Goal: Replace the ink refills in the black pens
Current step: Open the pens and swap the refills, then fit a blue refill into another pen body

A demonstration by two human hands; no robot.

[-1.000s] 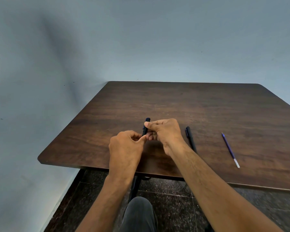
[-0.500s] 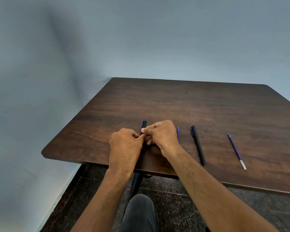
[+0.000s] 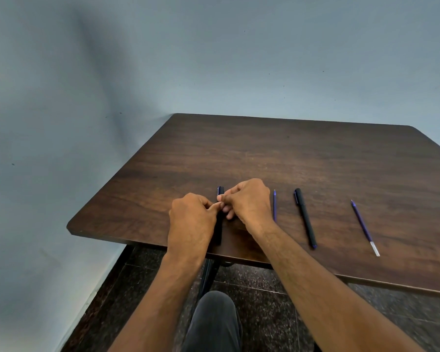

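Observation:
Both hands meet over a black pen point(image 3: 221, 191) near the table's front edge. My left hand point(image 3: 192, 219) grips its lower part and my right hand point(image 3: 248, 199) pinches its upper part; only the pen's top end and a strip between the hands show. A blue refill point(image 3: 274, 205) lies just right of my right hand, partly hidden by the wrist. A second black pen point(image 3: 305, 217) lies on the table further right. Another blue refill point(image 3: 364, 227) with a white end lies at the far right.
The dark wooden table point(image 3: 290, 158) stands against a grey-blue wall, with its left corner near the wall's corner. My knee point(image 3: 214, 323) and a dark speckled floor show below the front edge.
The view has shifted, so the table items sit further right and a blue refill beside my right hand came into sight. Both hands keep hold of the pen.

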